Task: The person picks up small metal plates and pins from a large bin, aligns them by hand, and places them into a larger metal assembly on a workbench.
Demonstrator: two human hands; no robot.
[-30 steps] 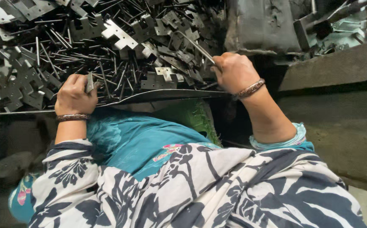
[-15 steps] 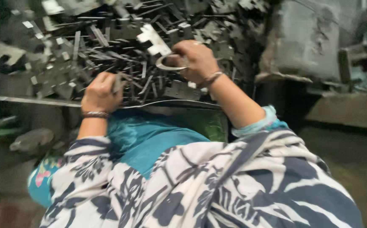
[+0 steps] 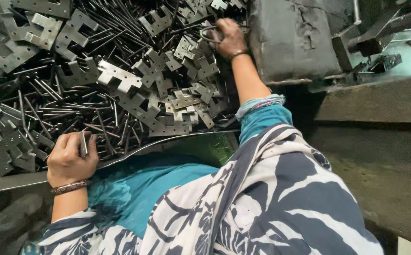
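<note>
Since the earlier frames the right hand has reached farther out, from the near edge of the pile to its far side in the upper middle of the frame, with the arm now stretched long; the left hand has stayed at the near rim in the lower left.

Largest in view is the heap of metal parts, filling the upper left and middle of the frame: flat grey notched brackets lie tumbled over and among a mass of thin dark rods, all on a metal surface whose curved front edge runs across the middle of the frame. To the right of the heap, in the upper right, stands a worn grey block, with darker machine parts beyond it (too dim to make out). Below, the person's blue garment and a dark blue and white patterned wrap take up the lower half.

Smaller things come last. The right hand, with a dark band at the wrist, has its fingers curled closed around a round metal ring, which rests at the top of the pile just beside the grey block. The left hand, with a bracelet at its wrist, is clamped on a small flat metal piece held upright between thumb and fingers, just at the surface's near edge. The two hands are well apart.
</note>
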